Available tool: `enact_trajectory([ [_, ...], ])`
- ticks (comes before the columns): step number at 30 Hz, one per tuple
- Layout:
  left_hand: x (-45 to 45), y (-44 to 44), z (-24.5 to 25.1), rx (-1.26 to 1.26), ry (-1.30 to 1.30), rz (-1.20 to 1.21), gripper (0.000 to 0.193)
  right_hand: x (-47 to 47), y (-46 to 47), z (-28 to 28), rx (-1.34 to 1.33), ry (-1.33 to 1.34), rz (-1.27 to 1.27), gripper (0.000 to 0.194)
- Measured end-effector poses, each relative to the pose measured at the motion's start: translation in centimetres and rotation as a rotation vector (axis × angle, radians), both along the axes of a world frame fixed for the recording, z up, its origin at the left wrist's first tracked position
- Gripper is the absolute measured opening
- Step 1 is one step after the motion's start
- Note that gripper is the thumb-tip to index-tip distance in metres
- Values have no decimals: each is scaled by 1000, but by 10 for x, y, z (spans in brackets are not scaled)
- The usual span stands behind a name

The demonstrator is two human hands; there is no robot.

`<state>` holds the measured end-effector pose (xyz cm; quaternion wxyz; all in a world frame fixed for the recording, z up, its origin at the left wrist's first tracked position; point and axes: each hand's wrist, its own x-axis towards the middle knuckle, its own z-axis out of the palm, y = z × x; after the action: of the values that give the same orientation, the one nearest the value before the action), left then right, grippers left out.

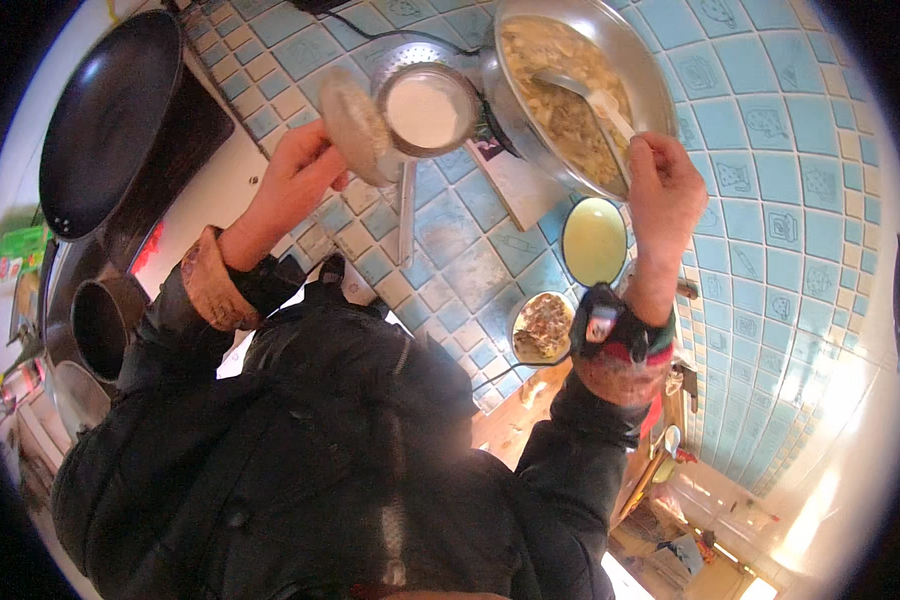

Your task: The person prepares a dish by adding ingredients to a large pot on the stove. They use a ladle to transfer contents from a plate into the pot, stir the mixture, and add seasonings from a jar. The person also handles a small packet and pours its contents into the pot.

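Observation:
My left hand grips a round, pale bowl or lid, tilted on its edge, with a light residue on its face. Beside it a round container of white contents stands on a perforated metal utensil, whose long handle lies over the tiles. My right hand is closed on the handle of a spatula or ladle; its head rests in a large metal pan of chunky, soupy food. Whether the utensil is one piece cannot be told.
A yellowish oval dish and a bowl of food stand near my right forearm. A flat board or box lies below the pan, close to a black cord. A big black wok and a dark pot are at the left.

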<state>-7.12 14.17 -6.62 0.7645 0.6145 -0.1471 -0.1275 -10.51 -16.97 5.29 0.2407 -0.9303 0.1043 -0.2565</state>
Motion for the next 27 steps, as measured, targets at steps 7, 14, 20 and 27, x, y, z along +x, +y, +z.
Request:
enact_trajectory([
  [7,2,-12,10,120,-293,-11,21,2,81,-17,157,206,375,11],
  [14,1,-12,18,430,-509,-16,21,11,94,-44,-7,259,494,12],
  [20,1,-11,10,356,-445,0,24,7,92,-45,504,399,353,13],
  [27,2,-4,-1,139,-205,-28,24,-2,71,-32,1003,411,245,14],
])
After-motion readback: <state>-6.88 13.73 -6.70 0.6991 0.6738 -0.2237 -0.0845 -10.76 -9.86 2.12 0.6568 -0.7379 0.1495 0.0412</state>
